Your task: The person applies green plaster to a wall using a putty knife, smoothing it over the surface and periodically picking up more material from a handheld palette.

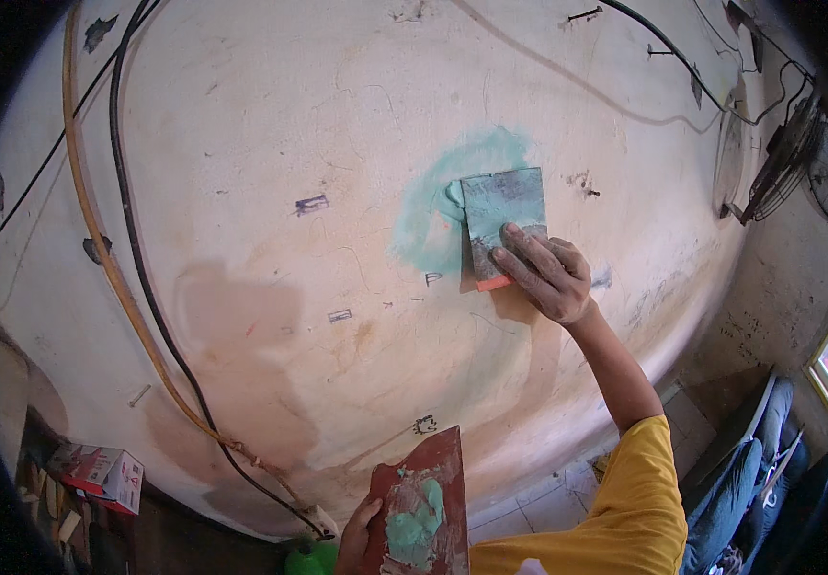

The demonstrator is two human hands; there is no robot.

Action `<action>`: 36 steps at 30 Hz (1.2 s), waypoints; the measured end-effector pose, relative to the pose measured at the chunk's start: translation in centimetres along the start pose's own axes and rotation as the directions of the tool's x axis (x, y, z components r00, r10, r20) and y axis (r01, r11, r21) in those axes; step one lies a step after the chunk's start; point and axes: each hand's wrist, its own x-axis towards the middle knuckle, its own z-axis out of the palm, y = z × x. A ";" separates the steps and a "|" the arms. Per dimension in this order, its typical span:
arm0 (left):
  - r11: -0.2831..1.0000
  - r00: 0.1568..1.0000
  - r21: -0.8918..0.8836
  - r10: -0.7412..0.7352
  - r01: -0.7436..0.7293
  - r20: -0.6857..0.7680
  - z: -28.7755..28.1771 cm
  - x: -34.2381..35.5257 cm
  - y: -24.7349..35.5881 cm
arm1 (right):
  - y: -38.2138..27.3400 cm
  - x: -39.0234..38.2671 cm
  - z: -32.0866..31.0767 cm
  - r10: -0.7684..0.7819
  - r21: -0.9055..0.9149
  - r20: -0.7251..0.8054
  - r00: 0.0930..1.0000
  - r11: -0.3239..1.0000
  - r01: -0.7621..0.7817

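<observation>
My right hand (553,278) grips a flat rectangular putty spreader (510,196), grey and smeared with green, with a strip of orange-red at its lower edge. Its upper part lies against the pale wall (270,125), over a patch of wet green putty (423,225). A small ridge of putty bulges at the blade's left edge. Low in the view, my left hand (360,537) is closed around the left side of a reddish-brown board (450,470). On that board sits a lump of green putty (416,522). The board's lower end runs out of view.
A brown hose (98,230) and a black cable (123,182) hang down the wall's left side. Nails (584,14) stick out at upper right, near a wall fan (785,168). A red and white box (98,476) stands lower left; dark clothes (735,489) hang lower right.
</observation>
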 end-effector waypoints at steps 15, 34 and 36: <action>0.933 0.963 0.244 0.270 -0.264 0.011 3.2 0.3 -2.7 | -0.6 -1.5 -1.9 0.118 0.086 0.151 0.982 0.988 -0.132; 0.946 0.949 0.181 0.229 -0.270 0.218 0.9 0.2 -0.3 | -4.3 3.0 -3.2 0.674 0.096 -0.334 0.659 0.720 -0.687; 0.933 0.952 0.218 0.251 -0.286 0.172 1.4 -1.1 0.6 | -5.7 3.5 -2.1 0.679 0.055 -0.382 0.627 0.694 -0.718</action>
